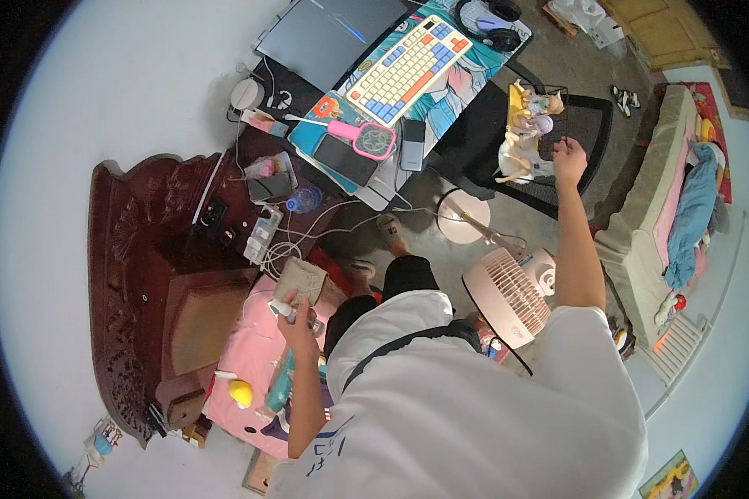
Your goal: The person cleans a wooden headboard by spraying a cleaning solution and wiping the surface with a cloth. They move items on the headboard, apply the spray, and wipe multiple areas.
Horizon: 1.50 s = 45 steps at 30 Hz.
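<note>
My left hand (298, 326) is closed around a small clear bottle with a white top (282, 308). A beige cloth (301, 280) lies at its fingertips, apparently held by the same hand. Far to the right, my right hand (568, 161) is raised over a black mesh chair (591, 125), its fingers curled together. Whatever they pinch is too small to make out. Close to it, a thin dark wire frame (565, 101) rises around several figurines on the chair. They include a purple-haired figurine (541, 125) and a pale figurine (518, 158).
Ahead, a desk carries a keyboard (409, 71), a laptop (324, 37), a phone (346, 160) and a pink hairbrush (373, 140). A fan (506, 297) stands beside my right side. White cables (333, 218) hang from a power strip (263, 235). A pink-covered seat (245, 333) is at left.
</note>
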Tool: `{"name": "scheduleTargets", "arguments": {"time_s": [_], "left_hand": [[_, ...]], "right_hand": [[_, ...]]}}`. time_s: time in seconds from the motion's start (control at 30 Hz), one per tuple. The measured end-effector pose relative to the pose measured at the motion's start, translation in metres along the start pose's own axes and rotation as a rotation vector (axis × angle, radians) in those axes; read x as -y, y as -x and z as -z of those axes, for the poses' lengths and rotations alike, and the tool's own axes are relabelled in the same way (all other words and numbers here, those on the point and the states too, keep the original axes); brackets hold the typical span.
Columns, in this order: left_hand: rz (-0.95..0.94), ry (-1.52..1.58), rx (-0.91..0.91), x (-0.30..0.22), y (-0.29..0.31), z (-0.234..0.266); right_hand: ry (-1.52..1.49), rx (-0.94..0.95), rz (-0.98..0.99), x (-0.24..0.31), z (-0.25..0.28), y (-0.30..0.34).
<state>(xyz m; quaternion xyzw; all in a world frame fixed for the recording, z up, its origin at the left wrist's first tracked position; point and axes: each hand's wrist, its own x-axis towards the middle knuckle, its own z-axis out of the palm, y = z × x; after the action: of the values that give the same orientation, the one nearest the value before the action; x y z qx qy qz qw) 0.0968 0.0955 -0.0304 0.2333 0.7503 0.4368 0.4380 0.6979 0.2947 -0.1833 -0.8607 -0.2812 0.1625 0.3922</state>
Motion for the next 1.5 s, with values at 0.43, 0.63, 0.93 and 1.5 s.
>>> {"name": "scheduleTargets", "arguments": {"time_s": [0.43,0.63,0.93,1.5], "left_hand": [[0.199,-0.058,-0.022,0.007,0.006,-0.036],[0.292,-0.131,-0.044,0.019,0.012,-0.031],[0.393,-0.181,-0.034,0.035,0.01,-0.026],[0.375,-0.095,-0.061,0.036,-0.007,-0.018]], "right_hand": [[0.168,-0.092,-0.364,-0.101,-0.166,0.001],[0.04,-0.174,-0.642,-0.15,-0.229,-0.003],[0.034,-0.184,-0.715,-0.168,-0.28,0.002],[-0.231,-0.114,-0.785,-0.135,-0.225,0.009]]}}
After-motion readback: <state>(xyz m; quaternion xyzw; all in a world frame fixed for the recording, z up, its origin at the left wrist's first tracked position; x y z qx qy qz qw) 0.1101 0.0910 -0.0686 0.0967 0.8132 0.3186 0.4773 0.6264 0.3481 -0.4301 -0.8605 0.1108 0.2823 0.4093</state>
